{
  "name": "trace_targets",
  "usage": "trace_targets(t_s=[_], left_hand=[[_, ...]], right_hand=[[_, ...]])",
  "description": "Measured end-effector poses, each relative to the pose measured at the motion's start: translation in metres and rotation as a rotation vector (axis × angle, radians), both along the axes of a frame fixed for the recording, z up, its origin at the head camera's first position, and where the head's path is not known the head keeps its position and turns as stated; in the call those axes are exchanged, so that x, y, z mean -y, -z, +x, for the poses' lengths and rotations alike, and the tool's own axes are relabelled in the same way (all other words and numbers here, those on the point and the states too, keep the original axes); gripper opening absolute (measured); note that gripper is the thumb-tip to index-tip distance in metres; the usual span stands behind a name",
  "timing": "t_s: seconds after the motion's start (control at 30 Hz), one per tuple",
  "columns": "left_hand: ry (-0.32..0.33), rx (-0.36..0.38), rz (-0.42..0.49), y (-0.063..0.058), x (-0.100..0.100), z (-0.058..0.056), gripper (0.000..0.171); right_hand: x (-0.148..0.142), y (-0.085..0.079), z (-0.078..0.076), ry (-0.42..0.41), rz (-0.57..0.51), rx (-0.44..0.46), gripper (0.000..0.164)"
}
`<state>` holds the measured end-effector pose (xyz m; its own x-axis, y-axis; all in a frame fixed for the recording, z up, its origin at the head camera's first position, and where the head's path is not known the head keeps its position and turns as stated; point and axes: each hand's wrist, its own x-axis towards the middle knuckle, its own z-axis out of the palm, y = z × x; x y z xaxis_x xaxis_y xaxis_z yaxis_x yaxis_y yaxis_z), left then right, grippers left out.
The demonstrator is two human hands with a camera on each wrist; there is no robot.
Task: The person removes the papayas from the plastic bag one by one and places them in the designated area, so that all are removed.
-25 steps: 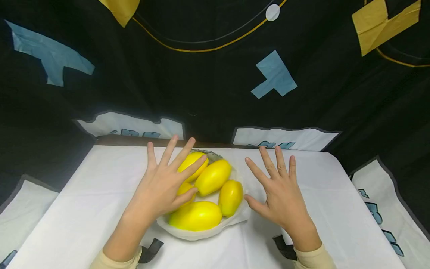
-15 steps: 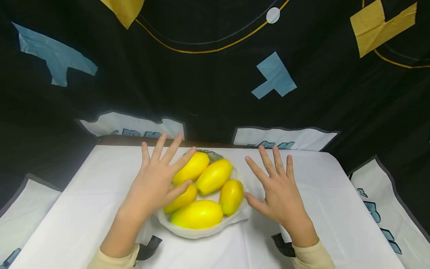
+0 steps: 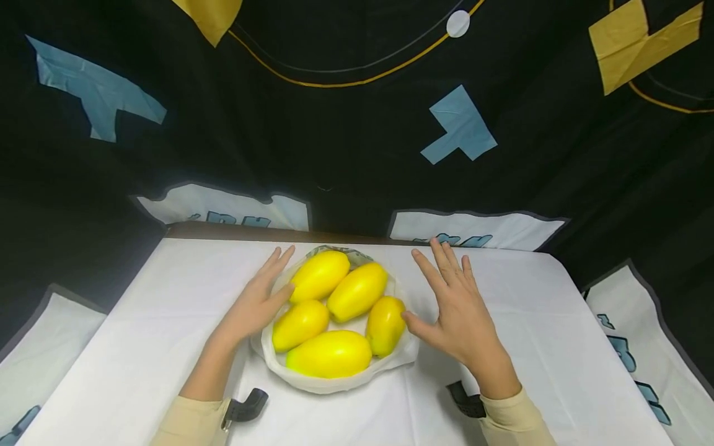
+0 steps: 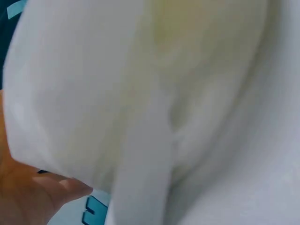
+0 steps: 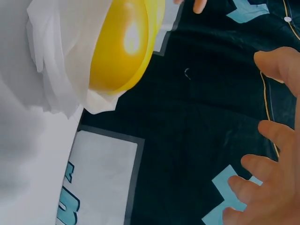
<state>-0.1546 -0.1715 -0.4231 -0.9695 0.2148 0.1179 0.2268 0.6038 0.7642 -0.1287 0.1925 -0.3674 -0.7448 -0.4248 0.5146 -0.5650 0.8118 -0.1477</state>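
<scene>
Several yellow, mango-like fruits (image 3: 334,354) lie in a soft white bag (image 3: 329,389) whose rim is folded low around them. My left hand (image 3: 258,305) is at the bag's left side with fingers extended and thumb near the upper left fruit; I cannot tell if it touches. In the left wrist view, the white bag (image 4: 75,103) hides most of that hand. My right hand (image 3: 460,319) hovers to the right, fingers spread, its thumb close to the rightmost fruit (image 3: 386,325). The right wrist view shows these fingers (image 5: 276,133) apart from the bag (image 5: 75,56).
The bag stands on a table (image 3: 167,297) with a white cloth. Behind it hangs a black curtain (image 3: 334,142) with blue and yellow patches. Black curved pieces (image 3: 248,406) are at both wrists.
My left hand has moved left and down from above the fruits to the bag's side, uncovering the left fruits. The right hand has shifted slightly left and turned, its fingers closer together.
</scene>
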Motion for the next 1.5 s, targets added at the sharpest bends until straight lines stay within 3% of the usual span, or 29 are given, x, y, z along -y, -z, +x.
trace_targets(t_s=[0.13,0.27,0.53,0.7,0.93,1.07,1.5], left_hand=[[0.029,0.080,0.080,0.012,0.003,0.001,0.057],[0.061,0.122,0.134,0.020,0.006,0.007,0.052],[0.048,0.163,0.155,0.023,0.015,0.012,0.059],[0.043,0.181,0.152,0.022,0.016,0.009,0.059],[0.050,0.170,0.164,0.024,0.015,0.008,0.058],[0.059,0.164,0.172,0.024,0.014,0.008,0.059],[0.062,0.156,0.168,0.027,0.013,0.004,0.059]], right_hand=[[0.004,0.005,-0.003,-0.046,-0.124,0.064,0.093],[0.008,0.015,-0.001,-0.067,-0.259,0.189,0.092],[0.025,0.032,0.005,-0.132,-0.474,0.463,0.081],[0.038,0.039,0.008,-0.095,-0.395,0.499,0.072],[0.045,0.046,0.011,0.041,-0.272,0.505,0.066],[0.045,0.051,0.012,0.090,-0.249,0.539,0.068],[0.049,0.057,0.008,0.113,-0.201,0.609,0.087]])
